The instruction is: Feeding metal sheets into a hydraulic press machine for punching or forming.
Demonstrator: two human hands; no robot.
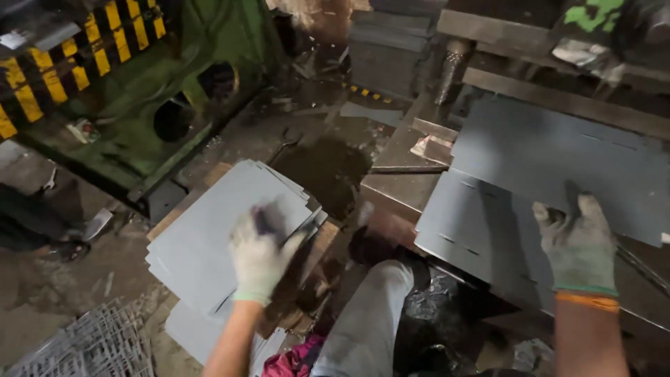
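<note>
Head view, looking down at a press-shop floor. Landmark: the stack of grey sheets [216, 244] on a low wooden platform at centre-left.

Left hand [262, 255], in a whitish work glove, lies on the stack's right edge. Fingers curl narrowly over the rim of the top sheet, thumb out to the side; the hand is motion-blurred, so I cannot tell whether the sheet is pinched or only touched.

Right hand [578, 244], gloved grey with a green cuff and an orange band at the wrist, is well right of the stack. It rests palm-down on a grey slotted sheet [474, 230] on the press table [391, 185]; fingers are spread fairly wide and flat, gripping nothing that I can see. A second, larger grey sheet [558, 157] overlaps it on the far side (slots are visible along both).

Beyond the stack, to its upper left: a green machine body [174, 91] with round holes and a yellow-black striped guard [70, 63]. Just below the stack: a wire mesh panel [91, 345] at lower left and a pink rag [296, 359]. Between stack and table: the person's knee in grey trousers [366, 321] and an oily dark floor patch [328, 167].
</note>
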